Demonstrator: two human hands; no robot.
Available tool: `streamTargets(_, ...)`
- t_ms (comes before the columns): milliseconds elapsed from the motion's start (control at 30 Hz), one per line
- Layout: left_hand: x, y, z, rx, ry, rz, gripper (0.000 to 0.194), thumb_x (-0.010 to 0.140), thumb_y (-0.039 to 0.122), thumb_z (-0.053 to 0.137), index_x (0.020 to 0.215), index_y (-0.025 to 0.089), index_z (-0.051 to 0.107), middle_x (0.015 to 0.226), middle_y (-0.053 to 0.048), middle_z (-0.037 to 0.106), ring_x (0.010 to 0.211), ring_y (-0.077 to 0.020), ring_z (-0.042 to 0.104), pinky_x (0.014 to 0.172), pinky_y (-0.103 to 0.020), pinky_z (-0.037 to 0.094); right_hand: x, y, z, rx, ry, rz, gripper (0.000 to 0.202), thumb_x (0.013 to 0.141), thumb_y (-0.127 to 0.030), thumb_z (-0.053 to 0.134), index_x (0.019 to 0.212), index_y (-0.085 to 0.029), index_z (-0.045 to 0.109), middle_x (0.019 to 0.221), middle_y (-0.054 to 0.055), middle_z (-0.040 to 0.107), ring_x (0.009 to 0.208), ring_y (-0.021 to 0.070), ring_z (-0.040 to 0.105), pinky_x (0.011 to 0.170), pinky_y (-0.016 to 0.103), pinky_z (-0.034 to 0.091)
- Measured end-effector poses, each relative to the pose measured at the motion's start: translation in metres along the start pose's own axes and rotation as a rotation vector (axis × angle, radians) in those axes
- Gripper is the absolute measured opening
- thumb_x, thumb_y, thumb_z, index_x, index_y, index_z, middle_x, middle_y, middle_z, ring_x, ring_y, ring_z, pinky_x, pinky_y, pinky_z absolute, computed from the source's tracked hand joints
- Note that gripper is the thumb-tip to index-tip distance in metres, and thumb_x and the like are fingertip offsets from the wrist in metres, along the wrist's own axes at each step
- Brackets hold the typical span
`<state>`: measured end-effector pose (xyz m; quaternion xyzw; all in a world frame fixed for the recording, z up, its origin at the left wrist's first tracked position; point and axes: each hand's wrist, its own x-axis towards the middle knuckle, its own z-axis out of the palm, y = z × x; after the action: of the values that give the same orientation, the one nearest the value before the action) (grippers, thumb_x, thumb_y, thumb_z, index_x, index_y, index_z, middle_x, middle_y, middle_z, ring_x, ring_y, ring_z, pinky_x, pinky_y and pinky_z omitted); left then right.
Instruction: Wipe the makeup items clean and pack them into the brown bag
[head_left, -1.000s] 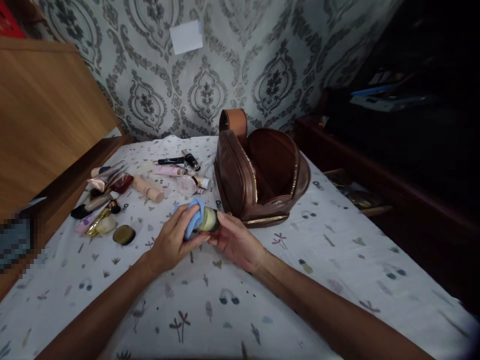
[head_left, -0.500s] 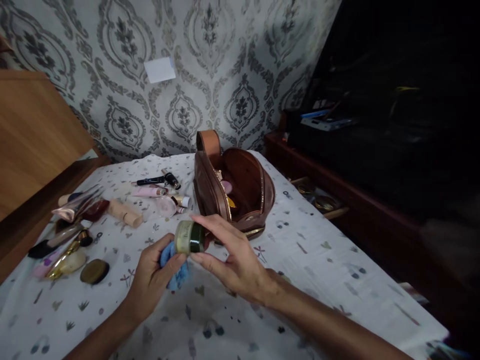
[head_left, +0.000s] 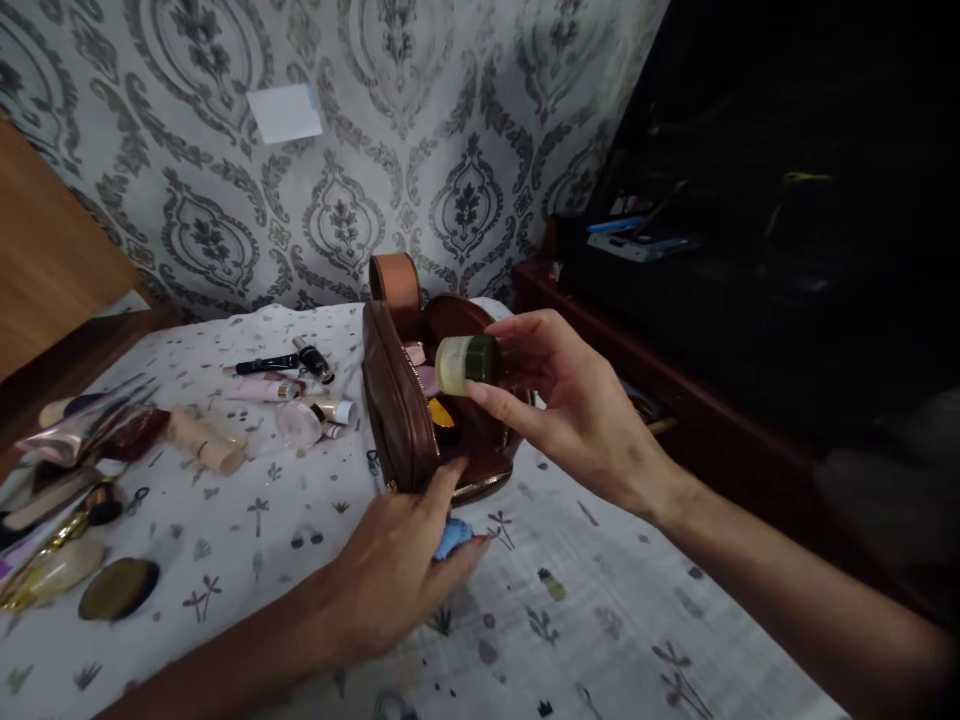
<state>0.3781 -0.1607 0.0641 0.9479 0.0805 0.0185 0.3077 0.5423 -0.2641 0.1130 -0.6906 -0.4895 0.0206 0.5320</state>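
Observation:
My right hand (head_left: pixel 566 395) grips a small jar (head_left: pixel 466 364) with a pale body and a dark green part, held above the opening of a brown bag (head_left: pixel 397 400). The bag is unzipped, with pink items and a yellow item (head_left: pixel 441 413) showing inside. My left hand (head_left: pixel 409 545) is at the bag's front edge, closed round a blue cloth (head_left: pixel 453 538), which is mostly hidden by the fingers.
Cosmetics lie on the patterned cloth (head_left: pixel 262 600) to the left, among them a pink tube (head_left: pixel 262 389), a beige bottle (head_left: pixel 206 440) and a round dark item (head_left: pixel 118 588). A patterned wall stands behind; dark red furniture (head_left: pixel 592 330) is at the right.
My right hand has lifted the jar away from my left hand and over the bag. The left hand has moved right to the bag's front with the blue cloth. The view has shifted right.

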Motion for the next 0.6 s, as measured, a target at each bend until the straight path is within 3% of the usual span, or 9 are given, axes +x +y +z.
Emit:
streamTargets(167,-0.001,-0.022,0.022,0.142,0.142,0.189,0.051,0.098,0.035,0.045,0.144,0.016,0.036,0.084,-0.004,0.074,0.068,-0.0216,0.071,0.062,-0.033,0.056,0.014,0.006,-0.004,-0.339,-0.255,0.078,0.049,0.081,-0.030,0.072,0.124,-0.020,0.051,0.104,0.006,0.067,0.087,0.0228,0.066,0.073,0.034,0.053)
streamTargets(267,-0.002,-0.030,0.031,0.197,0.206,0.272,0.050,0.098,0.033,0.045,0.144,0.017,0.033,0.089,-0.005,0.075,0.069,-0.0211,0.072,0.057,-0.031,0.055,0.019,0.008,0.004,-0.495,-0.474,0.068,0.037,0.080,-0.026,0.072,0.113,-0.020,0.057,0.095,0.004,0.067,0.080,0.0206,0.065,0.070,0.031,0.050)
streamTargets(467,0.000,-0.033,0.035,0.209,0.200,0.281,0.054,0.097,0.031,0.049,0.145,0.017,0.030,0.081,-0.003,0.073,0.062,-0.0187,0.070,0.053,-0.028,0.052,0.032,0.005,0.021,-0.630,-0.737,0.156,0.033,0.069,-0.014,0.076,0.099,-0.017,0.061,0.089,0.006,0.066,0.083,0.0230,0.065,0.064,0.028,0.046)
streamTargets(600,-0.001,-0.035,0.034,0.210,0.145,0.269,0.058,0.096,0.030,0.050,0.147,0.017,0.025,0.080,-0.002,0.072,0.060,-0.0175,0.068,0.054,-0.028,0.051,0.048,-0.013,0.032,-0.848,-0.942,0.358,0.022,0.072,-0.017,0.074,0.092,-0.013,0.066,0.084,0.008,0.067,0.080,0.0240,0.067,0.060,0.028,0.047)
